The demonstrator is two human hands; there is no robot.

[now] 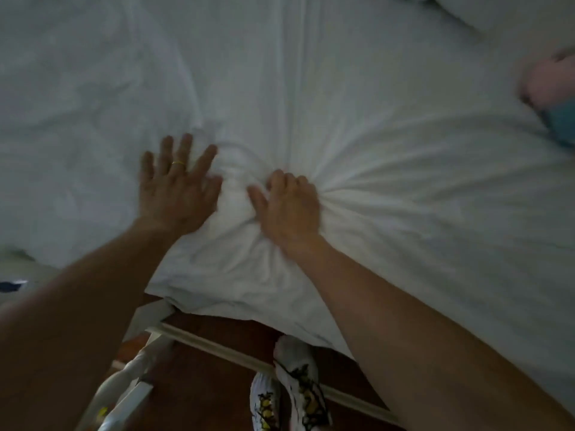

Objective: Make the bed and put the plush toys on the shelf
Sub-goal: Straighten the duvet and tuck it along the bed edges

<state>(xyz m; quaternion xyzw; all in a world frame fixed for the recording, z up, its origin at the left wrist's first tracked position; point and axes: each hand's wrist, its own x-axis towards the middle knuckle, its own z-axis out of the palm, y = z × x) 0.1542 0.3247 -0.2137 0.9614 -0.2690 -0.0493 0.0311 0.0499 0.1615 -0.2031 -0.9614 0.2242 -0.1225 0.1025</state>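
Observation:
A white sheet (373, 113) covers the bed and fills most of the view. My right hand (287, 202) is clenched on a bunch of the sheet near the bed's edge, and creases fan out from the fist. My left hand (175, 185), wearing a gold ring, lies flat on the fabric just to the left, fingers spread. A pink and teal plush toy (552, 98) lies at the right edge of the bed, partly cut off. A white pillow (485, 10) shows at the top right corner.
The sheet's corner (174, 293) hangs over the white bed frame (217, 345). Below is a reddish wooden floor (202, 396), with my white and yellow shoes (289, 390) by the frame. A white slatted piece (124, 390) stands at the lower left.

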